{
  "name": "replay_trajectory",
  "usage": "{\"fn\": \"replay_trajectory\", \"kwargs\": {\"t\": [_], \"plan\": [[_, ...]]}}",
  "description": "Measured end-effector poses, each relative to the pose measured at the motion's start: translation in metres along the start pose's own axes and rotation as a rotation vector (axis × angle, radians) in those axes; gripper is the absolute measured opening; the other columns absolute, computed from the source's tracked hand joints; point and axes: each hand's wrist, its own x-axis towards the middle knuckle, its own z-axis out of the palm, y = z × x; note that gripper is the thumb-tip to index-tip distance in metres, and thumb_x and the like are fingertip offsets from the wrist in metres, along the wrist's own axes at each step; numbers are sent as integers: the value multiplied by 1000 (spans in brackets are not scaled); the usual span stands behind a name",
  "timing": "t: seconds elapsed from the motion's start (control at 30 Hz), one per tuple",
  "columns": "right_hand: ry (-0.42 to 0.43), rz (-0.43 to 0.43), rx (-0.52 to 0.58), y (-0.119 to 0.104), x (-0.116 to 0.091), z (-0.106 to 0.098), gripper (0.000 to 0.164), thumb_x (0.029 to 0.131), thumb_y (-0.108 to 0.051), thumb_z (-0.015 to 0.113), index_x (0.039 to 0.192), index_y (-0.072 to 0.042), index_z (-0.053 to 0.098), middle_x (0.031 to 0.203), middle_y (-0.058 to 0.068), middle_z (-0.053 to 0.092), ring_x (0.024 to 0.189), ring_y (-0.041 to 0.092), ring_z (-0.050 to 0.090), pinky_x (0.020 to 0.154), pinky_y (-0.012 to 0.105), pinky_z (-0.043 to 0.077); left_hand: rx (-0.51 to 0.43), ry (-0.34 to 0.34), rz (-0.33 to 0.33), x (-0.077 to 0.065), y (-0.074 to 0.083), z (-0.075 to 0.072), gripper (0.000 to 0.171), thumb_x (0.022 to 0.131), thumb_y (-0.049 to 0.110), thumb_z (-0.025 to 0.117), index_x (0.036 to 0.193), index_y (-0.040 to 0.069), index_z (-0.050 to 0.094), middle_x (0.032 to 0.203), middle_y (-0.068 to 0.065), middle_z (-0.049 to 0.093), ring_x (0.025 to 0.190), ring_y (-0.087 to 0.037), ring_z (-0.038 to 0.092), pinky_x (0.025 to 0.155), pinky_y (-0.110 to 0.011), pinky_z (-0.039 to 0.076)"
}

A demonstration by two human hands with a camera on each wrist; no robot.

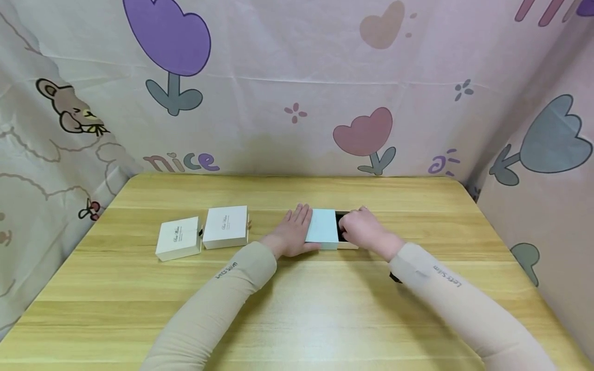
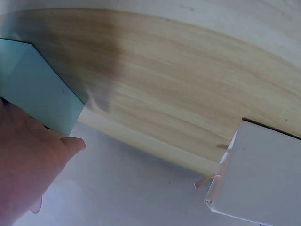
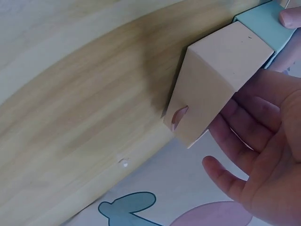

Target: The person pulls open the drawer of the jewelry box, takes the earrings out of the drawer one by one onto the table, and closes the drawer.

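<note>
A light blue sleeve box [image 1: 322,229] lies on the table with its cream drawer [image 1: 348,246] slid part way out to the right. The drawer's inside is black, and a small ribbon tab [image 3: 179,117] hangs on its end panel. My left hand [image 1: 294,234] rests against the sleeve's left side, fingers straight and thumb along the near edge. Into the drawer reaches my right hand [image 1: 366,229], fingers bent over the wall. Its fingertips are hidden inside, so I cannot tell whether they hold anything.
Two white lidded boxes with printed lettering stand to the left: one box [image 1: 178,237] with a black tab, the other box [image 1: 226,226] with a pinkish ribbon tab. A patterned curtain [image 1: 278,134] hangs behind the wooden table [image 1: 301,319].
</note>
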Motion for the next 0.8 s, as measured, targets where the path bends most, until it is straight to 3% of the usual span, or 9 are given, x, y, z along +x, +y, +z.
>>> {"fn": "replay_trajectory", "kwargs": {"t": [0.1,0.27,0.37,0.5,0.6,0.67,0.73,0.8], "plan": [[1,7,-29,-2,2,0,40,80,-2,62,52,-17,37,48,-7,29,52,10,27,81,47,45,-10,0,-1,0,0,0,93,91,62,38,150,0,1,158,-16,-3,146,-29,-4,119,-44,7],[-12,16,-68,-5,6,0,34,80,3,56,53,-14,44,50,-6,34,53,12,30,67,36,42,-10,4,-1,0,-1,-1,93,91,63,38,150,0,1,158,-16,-2,146,-28,-3,119,-44,8],[-7,24,-33,-5,6,0,37,78,7,54,52,-14,40,49,-6,28,53,11,25,68,35,43,-9,2,2,0,-1,-1,93,91,63,38,150,0,1,158,-16,-1,146,-28,-3,119,-44,8],[52,28,55,3,6,-7,37,69,9,50,51,-17,29,51,-7,20,52,9,19,57,26,35,-6,-1,9,-1,0,-1,92,91,62,38,150,0,1,158,-17,-2,146,-29,-3,119,-44,8],[99,85,133,16,6,-20,23,69,6,53,53,-10,49,51,-4,43,51,9,37,51,23,35,-4,-1,15,-1,0,-1,92,92,62,38,150,0,1,158,-17,-2,146,-29,-3,119,-44,8],[114,157,197,27,6,-29,12,74,2,56,69,-3,64,67,5,63,62,16,55,62,32,49,-1,-2,16,-1,0,-2,93,91,62,37,150,0,0,158,-17,-2,146,-29,-4,119,-45,8],[134,228,279,40,7,-34,13,80,-1,58,84,0,70,83,13,70,76,24,63,75,40,52,1,-3,15,-2,0,-2,93,91,63,37,150,0,0,158,-17,-3,146,-29,-4,119,-45,7],[149,292,333,53,9,-34,15,83,-4,58,90,2,70,90,17,70,84,28,64,81,43,51,4,-5,14,-1,0,-2,93,91,63,36,150,0,0,158,-16,-3,146,-29,-5,119,-45,7]]}}
